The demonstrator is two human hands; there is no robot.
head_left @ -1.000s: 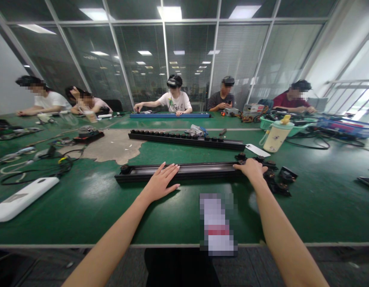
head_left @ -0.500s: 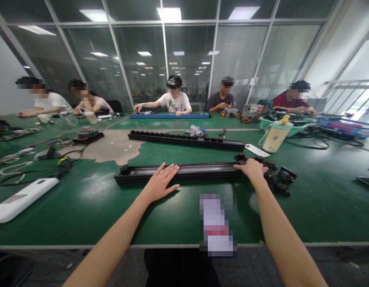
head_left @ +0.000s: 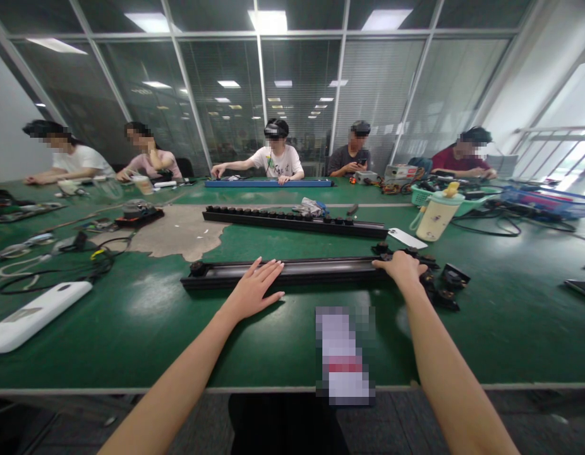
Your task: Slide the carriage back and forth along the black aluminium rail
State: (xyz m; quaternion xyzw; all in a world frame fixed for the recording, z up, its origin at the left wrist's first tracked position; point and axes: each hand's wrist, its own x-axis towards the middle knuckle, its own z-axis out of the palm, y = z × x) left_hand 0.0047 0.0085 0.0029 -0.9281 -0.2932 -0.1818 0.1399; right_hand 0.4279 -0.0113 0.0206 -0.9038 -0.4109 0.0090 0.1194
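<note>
A long black rail [head_left: 316, 270] lies across the green table [head_left: 131, 328] in front of me, with a black knob at its left end. My left hand [head_left: 253, 289] rests flat on the rail's middle, fingers stretched out. Curled over the rail's right end is my right hand [head_left: 401, 266], among small black parts [head_left: 446, 287]; what its fingertips hold is hidden.
A second black rail [head_left: 292, 221] with several knobs lies farther back. A cream bottle [head_left: 437, 215], a white device [head_left: 34, 315], cables [head_left: 60, 265] and baskets [head_left: 548, 202] surround it. Several people sit along the far side. A blurred card [head_left: 344, 354] lies near the table's edge.
My hands have barely moved. A person at the far left has sat up and shifted.
</note>
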